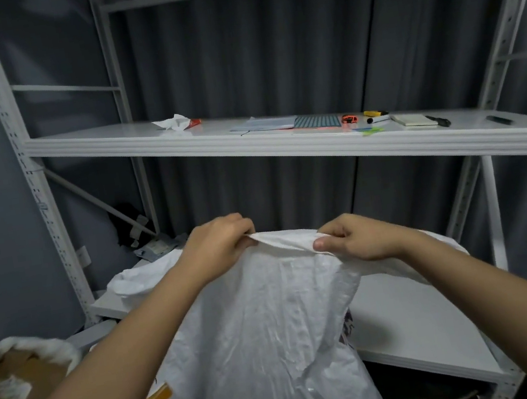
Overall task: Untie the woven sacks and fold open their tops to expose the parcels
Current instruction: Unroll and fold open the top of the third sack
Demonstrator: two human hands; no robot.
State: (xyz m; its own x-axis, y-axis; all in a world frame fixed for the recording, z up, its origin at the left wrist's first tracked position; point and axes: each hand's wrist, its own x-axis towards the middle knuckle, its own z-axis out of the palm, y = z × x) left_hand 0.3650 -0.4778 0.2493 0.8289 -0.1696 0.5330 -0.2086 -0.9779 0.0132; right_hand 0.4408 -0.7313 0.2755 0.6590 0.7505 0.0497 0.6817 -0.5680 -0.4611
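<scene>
Fingers of the left hand (219, 244) and right hand (353, 240) are pinched closed on the top hem of the white woven sack (270, 336), which hangs below them. It looks light, limp and slick; gripping that doubled rim seems best.

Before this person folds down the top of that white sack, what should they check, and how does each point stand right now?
1. Left hand pinches the top edge of the crinkled white woven sack: ok.
2. Right hand pinches the same edge: ok.
3. Tie removed from the mouth: cannot tell.
4. Mouth spread open: not ok, edge looks bunched.
5. Parcels visible inside: not ok.
6. Room on the white lower shelf beside the sack: ok.
</scene>
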